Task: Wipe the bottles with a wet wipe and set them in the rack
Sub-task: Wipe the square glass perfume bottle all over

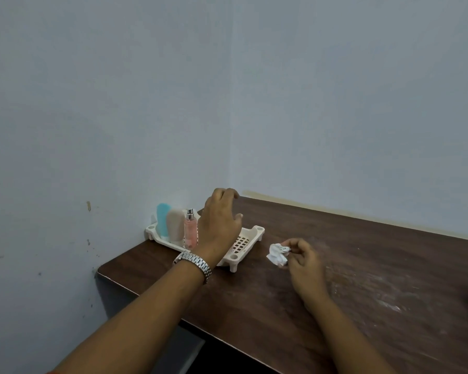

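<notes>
Where the left hand (219, 225) hangs: over the rack (250, 236), fingers loose, holding nothing.
Bottles: blue bottle (162, 221), beige bottle (175, 224) and pink spray bottle (191, 233) stand upright in the rack, just left of that hand.
Right hand (305, 265): pinches the crumpled wet wipe (278, 255), right of the rack, low at the table (376, 265).
Watch (196, 263): on the left wrist.

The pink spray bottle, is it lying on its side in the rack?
No, the pink spray bottle stands upright in the white rack, next to the beige bottle.
</notes>
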`<state>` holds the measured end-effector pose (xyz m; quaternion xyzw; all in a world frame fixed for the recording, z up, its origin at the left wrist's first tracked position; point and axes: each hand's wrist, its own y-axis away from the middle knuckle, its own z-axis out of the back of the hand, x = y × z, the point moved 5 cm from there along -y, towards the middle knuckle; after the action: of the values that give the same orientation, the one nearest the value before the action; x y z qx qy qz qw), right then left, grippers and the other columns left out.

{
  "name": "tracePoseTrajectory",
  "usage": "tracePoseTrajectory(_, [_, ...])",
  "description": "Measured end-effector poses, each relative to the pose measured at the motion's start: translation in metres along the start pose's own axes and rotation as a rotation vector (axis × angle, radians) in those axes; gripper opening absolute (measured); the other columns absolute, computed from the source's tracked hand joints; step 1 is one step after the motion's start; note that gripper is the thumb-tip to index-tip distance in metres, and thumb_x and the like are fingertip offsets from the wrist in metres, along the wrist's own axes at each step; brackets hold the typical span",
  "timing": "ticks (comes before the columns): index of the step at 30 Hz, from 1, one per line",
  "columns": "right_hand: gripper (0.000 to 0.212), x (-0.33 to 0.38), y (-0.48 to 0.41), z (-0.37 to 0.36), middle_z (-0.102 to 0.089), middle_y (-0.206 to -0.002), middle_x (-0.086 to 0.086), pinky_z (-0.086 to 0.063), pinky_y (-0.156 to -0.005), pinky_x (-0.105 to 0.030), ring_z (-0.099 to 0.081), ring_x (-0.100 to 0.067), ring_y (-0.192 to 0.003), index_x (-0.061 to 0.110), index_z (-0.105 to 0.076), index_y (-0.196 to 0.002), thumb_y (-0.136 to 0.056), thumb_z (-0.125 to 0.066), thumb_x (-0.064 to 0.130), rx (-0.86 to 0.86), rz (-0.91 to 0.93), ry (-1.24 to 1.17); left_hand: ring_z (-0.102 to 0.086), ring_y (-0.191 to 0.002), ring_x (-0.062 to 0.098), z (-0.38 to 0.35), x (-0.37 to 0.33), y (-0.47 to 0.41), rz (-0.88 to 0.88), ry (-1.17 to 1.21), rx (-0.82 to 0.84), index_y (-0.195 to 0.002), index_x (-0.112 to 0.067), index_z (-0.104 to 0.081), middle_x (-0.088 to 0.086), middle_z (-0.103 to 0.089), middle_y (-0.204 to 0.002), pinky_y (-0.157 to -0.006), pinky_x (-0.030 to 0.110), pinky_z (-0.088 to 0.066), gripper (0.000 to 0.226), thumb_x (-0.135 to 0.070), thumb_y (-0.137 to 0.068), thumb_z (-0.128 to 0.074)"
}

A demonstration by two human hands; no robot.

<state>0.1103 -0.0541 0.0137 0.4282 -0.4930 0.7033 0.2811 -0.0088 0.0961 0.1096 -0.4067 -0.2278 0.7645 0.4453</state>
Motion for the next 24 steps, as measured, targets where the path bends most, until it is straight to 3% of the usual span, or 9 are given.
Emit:
tracePoseTrajectory(5, [0.040, 0.009, 0.011, 0.011, -0.069, -0.087, 0.005, -0.056, -0.075, -0.044, -0.066, -0.013, -0.084, 0.022, -0.065, -0.075, -0.080, -0.049, -0.015, -0.029, -0.006, 0.004, -0.055, -0.101, 0.018, -0.014, -0.015, 0.025, 0.046, 0.116, 0.061, -0.110, -0.022, -0.056, -0.005, -0.049, -0.119, -0.076, 0.032, -0.046, 0.032, -0.018, -0.081, -0.068])
tracePoseTrajectory(9, [0.040, 0.012, 0.027, 0.027, -0.071, -0.083, 0.003, -0.056, -0.077, -0.047, -0.068, -0.015, -0.084, 0.022, -0.067, -0.067, -0.077, -0.053, -0.014, -0.068, -0.053, -0.070, -0.057, -0.094, 0.018, -0.027, -0.036, 0.053, 0.110, 0.234, 0.121, -0.105, -0.023, -0.059, -0.005, -0.049, -0.117, -0.069, 0.027, -0.041, 0.025, -0.019, -0.082, -0.068])
tracePoseTrajectory(14, [0.036, 0.019, 0.057, 0.059, -0.071, -0.075, 0.000, -0.057, -0.074, -0.041, -0.069, -0.017, -0.077, 0.018, -0.068, -0.064, -0.075, -0.055, -0.013, -0.126, -0.120, -0.083, -0.059, -0.095, 0.020, -0.040, -0.067, 0.090, 0.189, 0.352, 0.190, -0.101, -0.024, -0.059, -0.004, -0.050, -0.117, -0.081, 0.034, -0.050, 0.023, -0.014, -0.082, -0.066])
tracePoseTrajectory(19, [0.032, 0.019, 0.081, 0.095, -0.070, -0.072, 0.002, -0.055, -0.071, -0.032, -0.067, -0.016, -0.075, 0.020, -0.068, -0.064, -0.073, -0.060, -0.009, -0.211, -0.146, -0.011, -0.055, -0.102, 0.017, -0.047, -0.086, 0.114, 0.224, 0.379, 0.220, -0.100, -0.019, -0.061, -0.002, -0.053, -0.118, -0.078, 0.022, -0.036, 0.022, -0.008, -0.081, -0.065])
tracePoseTrajectory(24, [0.032, 0.016, 0.095, 0.114, -0.072, -0.078, -0.001, -0.056, -0.079, -0.039, -0.069, -0.013, -0.075, 0.015, -0.071, -0.066, -0.076, -0.053, -0.009, -0.237, -0.215, -0.049, -0.055, -0.105, 0.013, -0.047, -0.095, 0.130, 0.237, 0.341, 0.288, -0.101, -0.018, -0.062, -0.002, -0.058, -0.113, -0.075, 0.015, -0.031, 0.022, -0.006, -0.082, -0.063])
